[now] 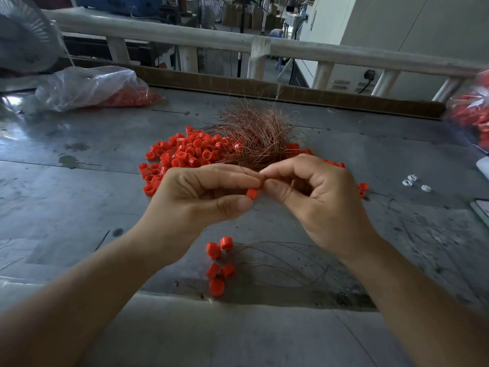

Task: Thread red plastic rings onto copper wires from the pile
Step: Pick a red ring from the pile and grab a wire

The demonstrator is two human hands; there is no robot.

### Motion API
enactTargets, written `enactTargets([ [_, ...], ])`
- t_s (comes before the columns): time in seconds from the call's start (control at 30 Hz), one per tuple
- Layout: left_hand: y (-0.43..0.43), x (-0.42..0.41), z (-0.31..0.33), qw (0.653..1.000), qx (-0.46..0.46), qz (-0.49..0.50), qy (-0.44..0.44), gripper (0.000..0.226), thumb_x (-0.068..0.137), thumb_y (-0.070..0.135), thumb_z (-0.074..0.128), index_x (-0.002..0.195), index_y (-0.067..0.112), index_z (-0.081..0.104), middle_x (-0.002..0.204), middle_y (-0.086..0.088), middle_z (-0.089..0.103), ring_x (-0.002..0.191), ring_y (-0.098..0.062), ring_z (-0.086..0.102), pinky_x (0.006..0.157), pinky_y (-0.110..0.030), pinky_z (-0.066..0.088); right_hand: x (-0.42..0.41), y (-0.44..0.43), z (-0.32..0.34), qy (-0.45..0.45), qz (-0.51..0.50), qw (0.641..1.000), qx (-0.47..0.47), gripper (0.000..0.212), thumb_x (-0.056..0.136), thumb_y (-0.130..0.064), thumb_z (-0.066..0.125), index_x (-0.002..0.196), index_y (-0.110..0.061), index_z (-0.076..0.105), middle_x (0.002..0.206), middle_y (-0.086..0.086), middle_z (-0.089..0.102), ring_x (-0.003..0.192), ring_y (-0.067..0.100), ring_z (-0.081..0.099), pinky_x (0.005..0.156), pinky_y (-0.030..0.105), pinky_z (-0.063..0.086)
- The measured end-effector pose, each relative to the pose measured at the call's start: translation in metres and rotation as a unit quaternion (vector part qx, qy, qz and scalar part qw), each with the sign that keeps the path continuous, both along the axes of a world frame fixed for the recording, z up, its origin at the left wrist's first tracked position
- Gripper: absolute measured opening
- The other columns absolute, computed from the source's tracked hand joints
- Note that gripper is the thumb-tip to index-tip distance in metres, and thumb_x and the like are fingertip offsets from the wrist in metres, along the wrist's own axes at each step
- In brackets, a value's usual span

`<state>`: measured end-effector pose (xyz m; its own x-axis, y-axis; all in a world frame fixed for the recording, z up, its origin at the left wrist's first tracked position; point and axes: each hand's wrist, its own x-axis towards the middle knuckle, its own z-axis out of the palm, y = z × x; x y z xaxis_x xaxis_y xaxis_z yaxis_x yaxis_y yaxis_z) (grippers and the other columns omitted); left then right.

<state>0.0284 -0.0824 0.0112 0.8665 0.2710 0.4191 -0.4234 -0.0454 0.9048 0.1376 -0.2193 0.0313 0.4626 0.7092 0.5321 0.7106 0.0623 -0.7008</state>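
A heap of red plastic rings [182, 152] lies on the grey table [79, 197], with a tangle of copper wires [258, 131] resting on its right side. My left hand [201, 200] pinches one red ring [252, 193] between thumb and forefinger. My right hand [315, 200] meets it fingertip to fingertip, thumb and forefinger pinched together at the ring; the thin wire between them is barely visible. Near the table's front edge lie several rings on wires [219, 263], their copper strands [285, 260] trailing to the right.
A clear plastic bag of red rings [105, 88] lies at the back left beside a white fan [23, 35]. Another bag of rings [473, 115] sits at the right edge. A few small white pieces [415, 181] lie to the right. A railing [238, 43] runs behind the table.
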Motion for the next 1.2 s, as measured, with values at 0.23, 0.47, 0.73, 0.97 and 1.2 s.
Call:
enactTargets([
  [0.23,0.005,0.0,0.001,0.998,-0.029,0.049,0.03,0.032,0.056,0.026,0.083,0.086,0.02,0.076,0.092,0.003,0.072,0.086,-0.012,0.067,0.073,-0.018,0.053,0.005,-0.001,-0.002,-0.024,-0.03,0.999,-0.032,0.015,0.081,-0.011,0.065,0.077,-0.025,0.061,0.073,-0.012,0.059,0.068,0.001,0.054,0.061,0.009,0.04],
  [0.47,-0.003,0.002,0.002,0.997,-0.051,0.044,0.042,0.024,0.061,0.017,0.069,0.083,0.015,0.075,0.088,0.002,0.073,0.074,-0.01,0.069,0.063,-0.016,0.051,0.005,-0.001,-0.001,-0.056,-0.042,0.997,-0.014,0.011,0.078,-0.016,0.063,0.076,-0.026,0.059,0.072,-0.012,0.057,0.067,0.002,0.053,0.061,0.008,0.039],
  [0.73,-0.006,0.002,0.002,0.991,0.009,0.107,0.085,0.03,0.055,0.01,0.066,0.084,0.017,0.066,0.07,0.007,0.068,0.065,-0.004,0.061,0.061,-0.014,0.051,0.006,-0.003,0.003,-0.048,-0.04,0.998,0.009,0.015,0.083,-0.015,0.056,0.075,-0.027,0.054,0.07,-0.017,0.052,0.065,-0.005,0.051,0.06,0.006,0.037],
  [0.97,-0.007,0.002,0.003,0.991,0.011,0.106,0.085,0.025,0.051,0.01,0.068,0.076,0.011,0.064,0.071,0.002,0.069,0.067,-0.013,0.064,0.064,-0.023,0.057,0.0,-0.003,0.002,-0.065,-0.02,0.998,0.002,0.009,0.081,-0.011,0.058,0.075,-0.019,0.057,0.068,-0.015,0.052,0.063,-0.003,0.05,0.058,0.005,0.035],
  [1.2,-0.01,0.003,0.005,0.992,0.01,0.099,0.078,0.028,0.05,0.013,0.07,0.077,0.008,0.064,0.07,-0.001,0.07,0.062,-0.011,0.066,0.058,-0.019,0.054,-0.001,-0.002,0.0,-0.075,-0.01,0.997,-0.01,0.012,0.08,-0.011,0.059,0.075,-0.021,0.057,0.069,-0.016,0.052,0.063,-0.003,0.049,0.057,0.005,0.035],
])
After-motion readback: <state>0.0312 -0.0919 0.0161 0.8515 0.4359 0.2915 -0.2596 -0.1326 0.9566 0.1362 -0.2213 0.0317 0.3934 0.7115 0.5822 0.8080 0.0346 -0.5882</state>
